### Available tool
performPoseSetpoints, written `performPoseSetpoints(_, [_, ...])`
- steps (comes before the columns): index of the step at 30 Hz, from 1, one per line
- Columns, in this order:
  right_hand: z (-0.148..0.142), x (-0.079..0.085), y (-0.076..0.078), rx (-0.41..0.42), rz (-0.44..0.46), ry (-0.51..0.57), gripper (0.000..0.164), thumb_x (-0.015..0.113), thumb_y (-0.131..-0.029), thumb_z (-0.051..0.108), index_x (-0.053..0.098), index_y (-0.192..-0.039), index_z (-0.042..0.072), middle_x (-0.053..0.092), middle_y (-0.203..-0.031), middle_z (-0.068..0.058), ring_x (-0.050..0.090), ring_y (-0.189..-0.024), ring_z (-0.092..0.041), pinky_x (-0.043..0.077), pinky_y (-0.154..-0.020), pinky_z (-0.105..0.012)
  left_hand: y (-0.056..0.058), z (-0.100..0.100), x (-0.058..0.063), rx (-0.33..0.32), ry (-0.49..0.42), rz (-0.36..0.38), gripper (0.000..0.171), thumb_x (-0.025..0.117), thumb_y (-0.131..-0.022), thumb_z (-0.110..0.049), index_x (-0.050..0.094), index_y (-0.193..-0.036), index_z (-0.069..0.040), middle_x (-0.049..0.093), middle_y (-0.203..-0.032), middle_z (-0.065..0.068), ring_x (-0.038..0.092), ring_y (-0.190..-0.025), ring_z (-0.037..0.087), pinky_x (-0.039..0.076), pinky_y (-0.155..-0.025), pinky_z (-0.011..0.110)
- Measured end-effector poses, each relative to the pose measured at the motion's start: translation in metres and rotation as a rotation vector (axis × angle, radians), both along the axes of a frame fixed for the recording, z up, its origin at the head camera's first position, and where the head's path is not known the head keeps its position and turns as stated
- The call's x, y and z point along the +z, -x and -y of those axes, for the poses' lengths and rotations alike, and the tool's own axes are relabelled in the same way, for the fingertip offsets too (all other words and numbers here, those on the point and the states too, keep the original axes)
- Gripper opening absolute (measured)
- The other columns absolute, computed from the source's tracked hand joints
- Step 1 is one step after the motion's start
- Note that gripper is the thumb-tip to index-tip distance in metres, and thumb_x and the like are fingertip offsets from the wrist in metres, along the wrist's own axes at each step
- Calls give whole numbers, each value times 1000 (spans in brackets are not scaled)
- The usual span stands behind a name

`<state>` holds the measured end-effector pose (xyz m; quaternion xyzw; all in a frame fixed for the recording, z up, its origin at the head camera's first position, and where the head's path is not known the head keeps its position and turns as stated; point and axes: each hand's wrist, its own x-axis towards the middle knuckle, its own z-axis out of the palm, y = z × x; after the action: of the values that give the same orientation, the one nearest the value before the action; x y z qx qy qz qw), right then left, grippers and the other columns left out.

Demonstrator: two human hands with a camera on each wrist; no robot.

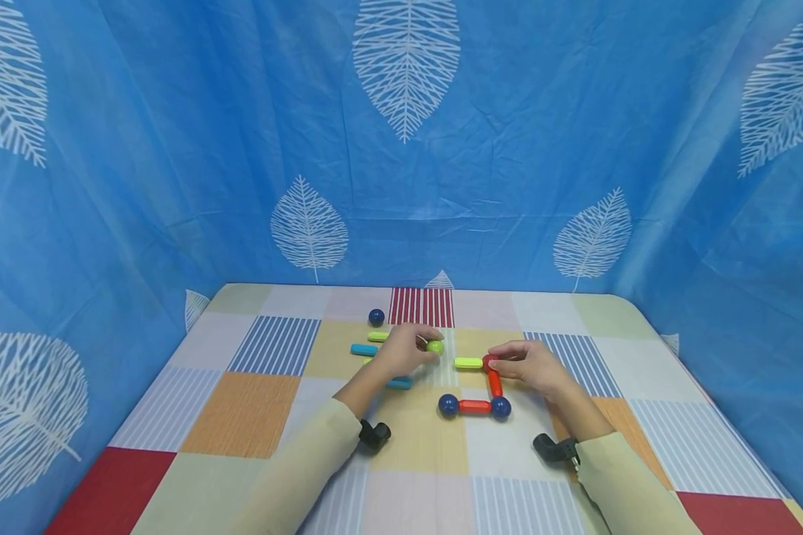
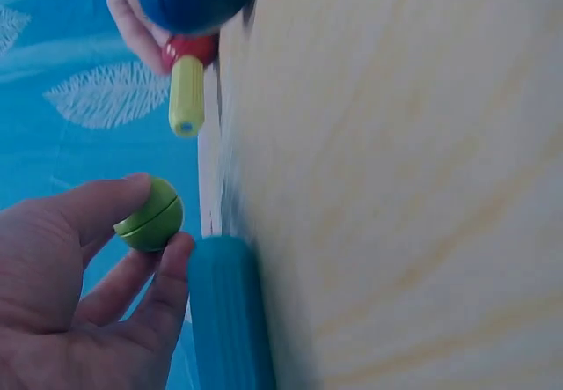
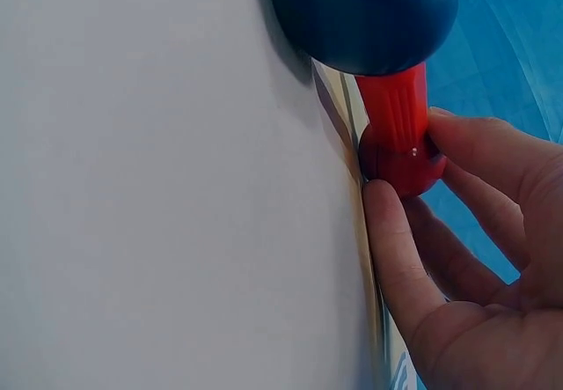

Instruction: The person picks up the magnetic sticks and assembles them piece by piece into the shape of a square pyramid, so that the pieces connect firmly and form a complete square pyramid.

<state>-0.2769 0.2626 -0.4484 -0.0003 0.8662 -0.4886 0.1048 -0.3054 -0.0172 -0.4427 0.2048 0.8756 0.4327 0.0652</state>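
My left hand [image 1: 404, 349] pinches a green ball [image 2: 151, 216] between thumb and fingertips, left of the joined pieces. With thumb and fingers, my right hand [image 1: 534, 365] grips a red ball [image 3: 403, 163] at a corner of that chain. From the red ball a yellow-green rod [image 1: 468, 363] points left towards the green ball, a gap between them. A red rod [image 1: 495, 384] runs from it to a dark blue ball [image 1: 500, 408]. Another red rod [image 1: 475, 406] links that one to a second dark blue ball [image 1: 448, 405].
Under and beside the left hand lie loose rods, among them a blue rod [image 1: 363, 349], another blue rod [image 1: 399, 383] and a yellow-green rod [image 1: 378, 336]. A lone dark blue ball [image 1: 376, 317] sits farther back. Blue curtains [image 1: 482, 163] border the patchwork-covered table [image 1: 241, 416].
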Motion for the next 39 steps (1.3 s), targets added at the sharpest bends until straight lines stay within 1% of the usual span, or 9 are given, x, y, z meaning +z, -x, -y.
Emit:
performPoseSetpoints(4, [0,1,0,0,-2,-2,33,83,-86,20,77,-117,10,73,-118,-9,59,-102,-24,55,-77,-27,-6,-3,-3,-23,7,12,30,82,-87,-13,75,-116,-11,74,-114,3,69,-100,17,58,-87,31])
performPoseSetpoints(9, [0,-1,0,-1,2,15,33,83,-86,20,78,-117,10,74,-115,-8,58,-100,-24,56,-75,-26,-10,-9,-6,-36,23,15,28,83,-85,-10,75,-112,-10,75,-110,5,70,-97,17,58,-85,28])
performPoseSetpoints(18, [-2,-2,1,6,-4,16,34,84,-85,21,78,-117,10,75,-116,-8,59,-101,-24,55,-75,-26,-12,-19,-4,2,60,14,32,85,-83,-10,76,-113,-8,76,-108,5,70,-99,18,58,-87,30])
performPoseSetpoints(22, [-2,-2,1,9,-10,15,34,84,-85,19,77,-117,9,75,-117,-8,60,-102,-23,55,-76,-26,-13,-21,-3,11,62,8,31,86,-82,-10,75,-111,-7,76,-107,6,71,-98,18,58,-86,29])
performPoseSetpoints(26, [-1,-1,1,6,8,31,34,83,-86,19,77,-118,8,74,-117,-9,60,-103,-23,56,-77,-26,-13,-21,-3,12,75,10,30,85,-84,-11,75,-112,-9,76,-110,5,71,-100,18,58,-87,30])
performPoseSetpoints(31, [0,0,1,5,17,44,34,83,-87,19,76,-118,8,74,-117,-9,59,-102,-23,56,-76,-26,-15,-14,0,-6,94,7,31,82,-87,-11,73,-116,-8,75,-112,7,71,-102,20,59,-90,33])
performPoseSetpoints(36, [0,1,-1,1,29,50,33,82,-88,18,76,-119,9,74,-117,-9,61,-102,-23,57,-79,-26,-18,4,6,-29,93,-20,29,76,-90,-5,71,-119,-4,73,-110,11,70,-102,23,59,-91,36])
performPoseSetpoints(39, [0,2,-1,4,29,50,33,81,-88,18,76,-119,9,74,-118,-9,62,-102,-22,57,-81,-26,-21,15,10,-43,108,-47,27,74,-92,-4,72,-119,-3,73,-109,11,68,-100,22,59,-90,36])
